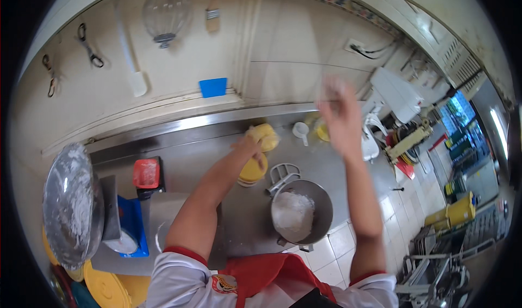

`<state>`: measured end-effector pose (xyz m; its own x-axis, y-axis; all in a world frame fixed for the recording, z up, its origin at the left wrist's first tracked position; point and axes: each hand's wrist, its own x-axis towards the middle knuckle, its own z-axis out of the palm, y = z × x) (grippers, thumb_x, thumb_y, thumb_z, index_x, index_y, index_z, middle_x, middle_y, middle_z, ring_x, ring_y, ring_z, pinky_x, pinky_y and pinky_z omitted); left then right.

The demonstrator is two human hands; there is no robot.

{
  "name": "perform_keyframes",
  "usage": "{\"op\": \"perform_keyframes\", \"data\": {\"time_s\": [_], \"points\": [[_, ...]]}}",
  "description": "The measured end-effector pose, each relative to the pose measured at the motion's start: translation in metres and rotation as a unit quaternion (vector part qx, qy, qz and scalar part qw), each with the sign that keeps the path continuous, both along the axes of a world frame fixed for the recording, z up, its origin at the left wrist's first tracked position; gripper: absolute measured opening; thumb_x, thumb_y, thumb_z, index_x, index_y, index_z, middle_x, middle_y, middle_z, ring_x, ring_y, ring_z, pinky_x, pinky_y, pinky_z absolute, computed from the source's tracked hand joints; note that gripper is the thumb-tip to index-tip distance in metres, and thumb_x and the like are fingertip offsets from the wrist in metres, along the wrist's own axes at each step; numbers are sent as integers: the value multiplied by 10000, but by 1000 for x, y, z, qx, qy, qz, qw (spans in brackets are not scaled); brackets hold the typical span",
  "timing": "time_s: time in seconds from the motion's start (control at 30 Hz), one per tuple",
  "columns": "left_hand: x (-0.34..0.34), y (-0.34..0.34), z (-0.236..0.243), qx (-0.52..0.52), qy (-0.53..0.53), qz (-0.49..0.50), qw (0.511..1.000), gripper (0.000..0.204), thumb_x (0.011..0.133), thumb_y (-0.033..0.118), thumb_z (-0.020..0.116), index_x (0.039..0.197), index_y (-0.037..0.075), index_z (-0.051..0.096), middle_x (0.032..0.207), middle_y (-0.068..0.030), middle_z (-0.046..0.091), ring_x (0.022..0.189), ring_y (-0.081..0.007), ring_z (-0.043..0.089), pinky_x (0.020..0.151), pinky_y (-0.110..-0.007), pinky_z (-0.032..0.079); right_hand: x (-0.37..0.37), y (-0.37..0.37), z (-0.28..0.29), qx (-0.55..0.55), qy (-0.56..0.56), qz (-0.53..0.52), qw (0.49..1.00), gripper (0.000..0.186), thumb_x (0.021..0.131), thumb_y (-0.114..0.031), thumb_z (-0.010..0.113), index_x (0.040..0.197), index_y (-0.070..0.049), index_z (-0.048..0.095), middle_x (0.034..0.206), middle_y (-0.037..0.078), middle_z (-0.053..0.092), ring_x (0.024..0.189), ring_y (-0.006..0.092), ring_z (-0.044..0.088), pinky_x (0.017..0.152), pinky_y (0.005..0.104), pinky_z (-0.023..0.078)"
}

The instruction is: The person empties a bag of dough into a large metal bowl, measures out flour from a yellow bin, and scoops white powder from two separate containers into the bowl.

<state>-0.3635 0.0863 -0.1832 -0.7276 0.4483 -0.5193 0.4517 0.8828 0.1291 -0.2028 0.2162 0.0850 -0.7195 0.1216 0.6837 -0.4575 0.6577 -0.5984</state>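
My left hand grips a pale yellow lump just above a round tub with a yellow lid. My right hand is raised at the right, smeared by motion, so its fingers are unclear. Below it a steel mixing bowl holds white powder. A metal beater lies beside the bowl. At the back stand a white measuring cup and a blurred yellow container, partly behind my right hand.
A stand mixer occupies the steel counter's right end. At left are a red tray, a blue scale and a powdery metal bowl. Utensils, including a whisk, hang on the wall; yellow lids sit lower left.
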Motion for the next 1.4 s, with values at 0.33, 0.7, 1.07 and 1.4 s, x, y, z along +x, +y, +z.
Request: {"op": "perform_keyframes", "data": {"time_s": [0.33, 0.7, 1.07, 1.4], "points": [[69, -22, -14, -31, 92, 43, 994, 1263, 527, 501, 838, 1531, 347, 87, 1586, -112, 102, 1415, -452, 169, 991, -715, 338, 210, 63, -192, -535, -171, -9, 828, 212, 900, -66, 589, 1102, -6, 601, 1091, 87, 637, 900, 169, 650, 730, 276, 534], [128, -32, 201, 265, 147, -5, 953, 1236, 498, 370, 839, 1512, 92, 190, 1473, -244, 285, 1361, -417, 300, 1117, -443, 310, 214, 105, -204, -591, -299, 329, 672, 703, 904, -530, 557, 1432, -110, 364, 1304, 206, 517, 1156, 348, 554, 924, 508, 469], [352, 5, 235, 299, 149, -53, 941, 1120, 613, 361, 799, 1511, 56, 203, 1454, -222, 310, 1347, -367, 334, 1116, -406, 284, 222, 47, -228, -714, -329, 538, 303, 873, 732, -622, 620, 1453, -206, 355, 1422, 111, 446, 1274, 385, 447, 909, 644, 432], [375, -77, 203, 429, -174, 454, 761, 1036, 729, 625, 626, 1504, 54, 242, 1483, -207, 298, 1315, -369, 404, 1076, -433, 347, 232, 7, -256, -728, -195, 495, 431, 857, 702, -323, 669, 1474, -220, 311, 1448, 86, 400, 1341, 308, 389, 1102, 511, 336]]}}
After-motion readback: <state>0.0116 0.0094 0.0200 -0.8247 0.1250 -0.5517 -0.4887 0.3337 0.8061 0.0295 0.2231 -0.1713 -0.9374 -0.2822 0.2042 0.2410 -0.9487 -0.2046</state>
